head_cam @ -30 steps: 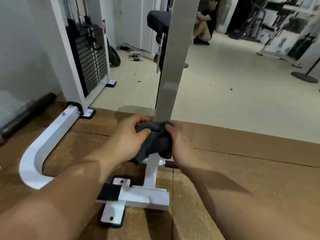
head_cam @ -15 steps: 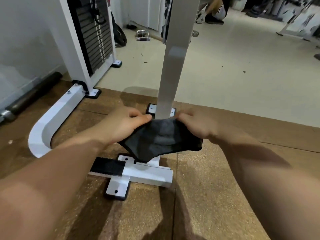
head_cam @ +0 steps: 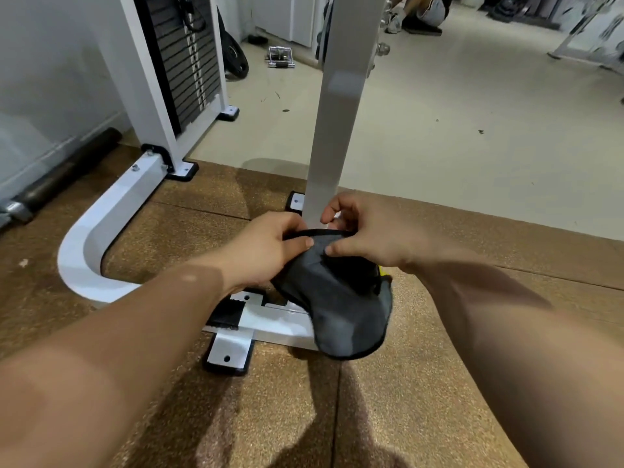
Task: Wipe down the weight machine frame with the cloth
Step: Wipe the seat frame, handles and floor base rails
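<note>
Both hands are low at the foot of the machine. The left hand (head_cam: 266, 244) pinches the top edge of the cloth (head_cam: 341, 298), thumb on the near face and fingers tucked behind. The right hand (head_cam: 371, 238) grips the same edge just beside it, thumb pressed on the fabric and fingers curled over the far side, next to the upright post (head_cam: 337, 106). So both are closed on the cloth, thumbs almost meeting.

The cloth is dark grey with a flash of yellow at its right side. It hangs slack from that top edge and drapes in front of the post's base, covering part of the white base bar (head_cam: 270, 319). Whether it touches the post itself, I cannot tell.

The post rises white and square from the brown mat (head_cam: 405, 400), close to the mat's far edge, where the pale floor (head_cam: 456, 130) begins. The bar's bolted foot plate (head_cam: 229, 352) lies flat on the mat, near the left forearm. A curved white base tube (head_cam: 87, 244) sweeps round toward the mat's left edge and runs up to the weight stack (head_cam: 185, 62) at the far left corner. A weight plate (head_cam: 236, 59) leans beside the stack, and a metal cable handle (head_cam: 280, 57) lies on the pale floor nearby.
</note>
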